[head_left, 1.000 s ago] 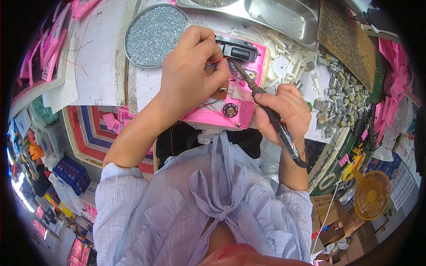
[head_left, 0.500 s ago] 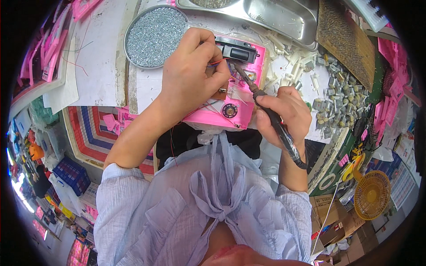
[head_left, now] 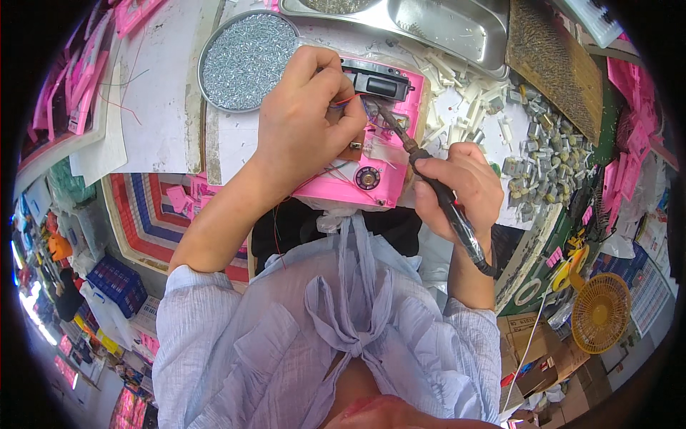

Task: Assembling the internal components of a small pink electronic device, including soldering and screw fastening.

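A pink plastic housing [head_left: 394, 187] lies in front of me, with a black part [head_left: 379, 87] along its far edge, a round speaker-like disc [head_left: 368, 178] and thin wires inside. My left hand [head_left: 307, 107] is over its left side, fingers pinched on a thin red wire [head_left: 344, 101]; the fingertips partly hide the wire. In my right hand [head_left: 461, 189] is a soldering iron [head_left: 446, 204], its black handle gripped between thumb and fingers. The iron's metal tip points into the housing, just below the black part and near the wires.
A round tray of small silvery screws [head_left: 246, 61] stands to the far left. Steel trays [head_left: 450, 32] sit at the back. White plastic pieces [head_left: 464, 100] and many small metal motors [head_left: 543, 157] lie to the right, below a board covered in small pins [head_left: 554, 68]. A striped bin [head_left: 153, 229] is at lower left.
Both hands keep their grips and nearly the same places. The whole view has shifted very slightly; the iron's tip stays near the wires inside the housing.
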Available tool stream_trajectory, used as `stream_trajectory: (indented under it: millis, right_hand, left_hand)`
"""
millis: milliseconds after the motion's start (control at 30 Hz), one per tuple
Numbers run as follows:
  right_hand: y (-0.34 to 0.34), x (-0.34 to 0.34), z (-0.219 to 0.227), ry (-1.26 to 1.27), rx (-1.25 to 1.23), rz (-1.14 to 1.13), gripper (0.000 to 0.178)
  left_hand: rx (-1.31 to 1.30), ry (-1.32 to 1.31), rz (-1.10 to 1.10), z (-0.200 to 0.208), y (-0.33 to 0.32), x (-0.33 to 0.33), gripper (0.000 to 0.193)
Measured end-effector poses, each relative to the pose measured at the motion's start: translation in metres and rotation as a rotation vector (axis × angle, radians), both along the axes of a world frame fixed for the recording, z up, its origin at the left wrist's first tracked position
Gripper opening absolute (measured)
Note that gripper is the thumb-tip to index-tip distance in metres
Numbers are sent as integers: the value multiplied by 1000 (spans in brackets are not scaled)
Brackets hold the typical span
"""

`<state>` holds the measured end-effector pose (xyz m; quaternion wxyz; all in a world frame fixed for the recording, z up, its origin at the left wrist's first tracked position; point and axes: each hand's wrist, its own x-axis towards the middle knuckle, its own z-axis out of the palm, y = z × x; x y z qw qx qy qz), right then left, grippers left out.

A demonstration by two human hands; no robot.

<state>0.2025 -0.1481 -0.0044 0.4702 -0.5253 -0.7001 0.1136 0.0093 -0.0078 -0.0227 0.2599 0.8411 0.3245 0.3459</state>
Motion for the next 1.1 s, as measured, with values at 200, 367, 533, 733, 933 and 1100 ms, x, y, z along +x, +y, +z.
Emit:
stream_trajectory:
  millis: [200, 367, 533, 733, 933, 1100]
  right_hand:
    - [-2, 0, -1, 23, 35, -11, 29]
    - [-8, 3, 5, 22, 16, -16, 27]
    - [-26, 14, 19, 45, 25, -86, 24]
    - [-36, 21, 19, 63, 73, -155, 25]
    - [-47, 24, 17, 46, 82, -220, 25]
    - [-50, 28, 15, 48, 75, -224, 23]
  left_hand:
    - [3, 0, -1, 0, -1, 0, 13]
    - [48, 11, -29, -1, 1, -2, 16]
    - [-49, 81, -90, 31, -18, -17, 29]
    - [-7, 245, -387, 25, -25, 0, 34]
    - [-17, 254, -453, 12, -18, 7, 22]
    - [-180, 42, -476, 7, -10, 0, 16]
